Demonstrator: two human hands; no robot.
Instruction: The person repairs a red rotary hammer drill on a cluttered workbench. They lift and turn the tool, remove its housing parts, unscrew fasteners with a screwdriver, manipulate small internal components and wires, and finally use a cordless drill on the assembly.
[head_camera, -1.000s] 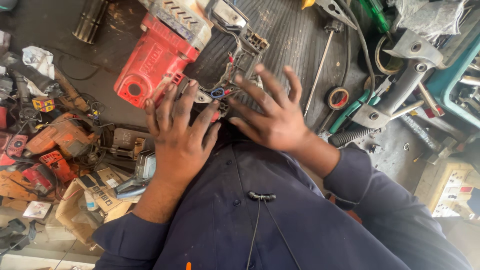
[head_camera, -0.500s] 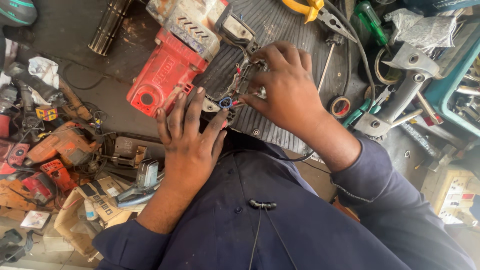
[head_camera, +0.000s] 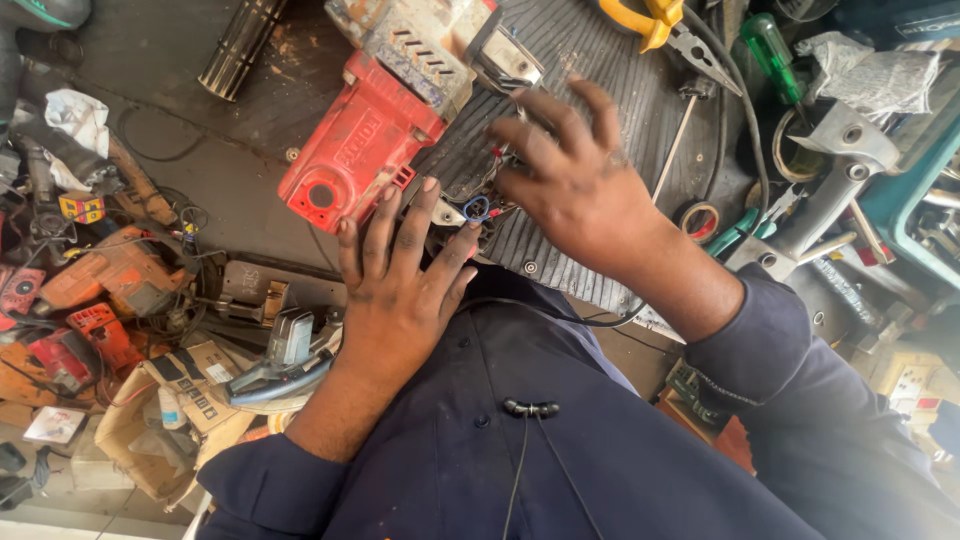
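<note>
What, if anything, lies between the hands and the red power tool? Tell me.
Nothing visible does. The left hand lies flat with fingertips at the red power tool, near its lower edge. The right hand is spread over the wiring beside the tool.

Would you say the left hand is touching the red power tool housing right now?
Touching. The head view shows the left hand with its fingertips lying against the lower edge of the red power tool housing, no gap visible.

Wiring: your right hand (head_camera: 585, 185) covers most of the small wires and connectors (head_camera: 480, 208); you cannot tell what its fingertips grip.
Red power tool (head_camera: 385, 125): cut off at twelve o'clock.
Yellow-handled pliers (head_camera: 655, 22): handles cropped, one o'clock.
Left hand (head_camera: 400, 290): palm contact hidden.
</note>
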